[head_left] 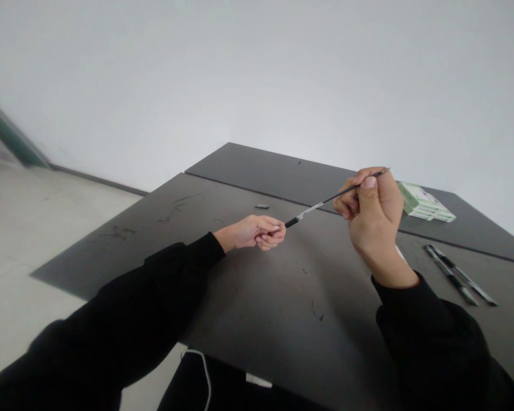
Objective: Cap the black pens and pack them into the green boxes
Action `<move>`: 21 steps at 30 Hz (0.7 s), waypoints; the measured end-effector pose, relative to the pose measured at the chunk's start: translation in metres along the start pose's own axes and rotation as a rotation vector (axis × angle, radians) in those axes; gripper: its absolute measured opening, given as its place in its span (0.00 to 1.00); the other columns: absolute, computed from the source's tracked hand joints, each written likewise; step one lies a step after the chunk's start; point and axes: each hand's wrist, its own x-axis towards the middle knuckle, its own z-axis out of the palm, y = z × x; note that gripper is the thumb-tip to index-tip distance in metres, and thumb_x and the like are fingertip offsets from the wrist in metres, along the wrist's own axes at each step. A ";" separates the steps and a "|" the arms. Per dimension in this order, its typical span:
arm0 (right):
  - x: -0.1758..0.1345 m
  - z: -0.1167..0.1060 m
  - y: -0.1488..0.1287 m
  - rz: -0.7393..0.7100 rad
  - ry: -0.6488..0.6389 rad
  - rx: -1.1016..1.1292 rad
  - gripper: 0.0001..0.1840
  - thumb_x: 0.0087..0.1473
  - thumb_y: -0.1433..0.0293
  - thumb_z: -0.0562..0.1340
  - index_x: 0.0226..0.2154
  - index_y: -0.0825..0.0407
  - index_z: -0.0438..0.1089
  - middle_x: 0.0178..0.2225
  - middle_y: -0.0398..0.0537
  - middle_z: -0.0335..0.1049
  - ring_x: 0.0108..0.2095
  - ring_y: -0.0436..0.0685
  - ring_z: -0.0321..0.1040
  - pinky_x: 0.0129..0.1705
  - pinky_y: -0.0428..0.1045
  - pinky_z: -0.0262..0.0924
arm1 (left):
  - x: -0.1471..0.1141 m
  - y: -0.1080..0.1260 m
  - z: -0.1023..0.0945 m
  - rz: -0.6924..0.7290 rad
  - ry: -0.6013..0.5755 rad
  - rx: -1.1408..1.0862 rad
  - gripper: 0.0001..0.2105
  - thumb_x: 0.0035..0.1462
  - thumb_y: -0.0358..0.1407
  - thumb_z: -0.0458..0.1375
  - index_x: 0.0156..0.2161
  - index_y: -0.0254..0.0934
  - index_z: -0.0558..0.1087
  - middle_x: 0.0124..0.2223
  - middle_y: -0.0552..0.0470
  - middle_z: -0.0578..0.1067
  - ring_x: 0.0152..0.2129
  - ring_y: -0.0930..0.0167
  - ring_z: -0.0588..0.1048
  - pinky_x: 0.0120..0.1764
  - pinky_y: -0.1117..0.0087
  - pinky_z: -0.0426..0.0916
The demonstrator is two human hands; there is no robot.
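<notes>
My left hand (261,232) is closed around a pen barrel, with the black grip (292,221) sticking out past the fingers. My right hand (370,211) pinches a slim black pen refill (336,196) between thumb and fingers, its metal tip pointing up and to the right. The refill's pale tail end meets the grip end of the barrel; how far it sits inside I cannot tell. A small pen part (261,206) with a dark pointed end lies on the table beyond my left hand.
Two pens (452,275) lie side by side on the dark table (257,297) at the right. Green and white boxes (428,202) are behind my right hand. A seam crosses the tabletop; a white wall (257,74) stands behind. A white cable (206,371) hangs below the front edge.
</notes>
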 end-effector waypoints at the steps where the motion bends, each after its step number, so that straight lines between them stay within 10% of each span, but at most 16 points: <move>1: 0.000 0.000 -0.001 0.009 -0.005 -0.007 0.14 0.60 0.56 0.62 0.31 0.46 0.63 0.18 0.34 0.47 0.17 0.47 0.43 0.18 0.47 0.44 | 0.000 0.000 0.001 -0.005 -0.002 0.003 0.09 0.57 0.34 0.55 0.27 0.34 0.64 0.20 0.60 0.52 0.15 0.80 0.46 0.20 0.77 0.43; 21: -0.003 0.000 -0.005 -0.028 -0.062 -0.041 0.14 0.63 0.56 0.60 0.30 0.46 0.62 0.18 0.35 0.43 0.16 0.48 0.43 0.18 0.47 0.43 | 0.000 0.001 0.001 -0.042 -0.040 -0.016 0.10 0.55 0.35 0.56 0.25 0.35 0.64 0.19 0.61 0.50 0.14 0.79 0.44 0.19 0.76 0.43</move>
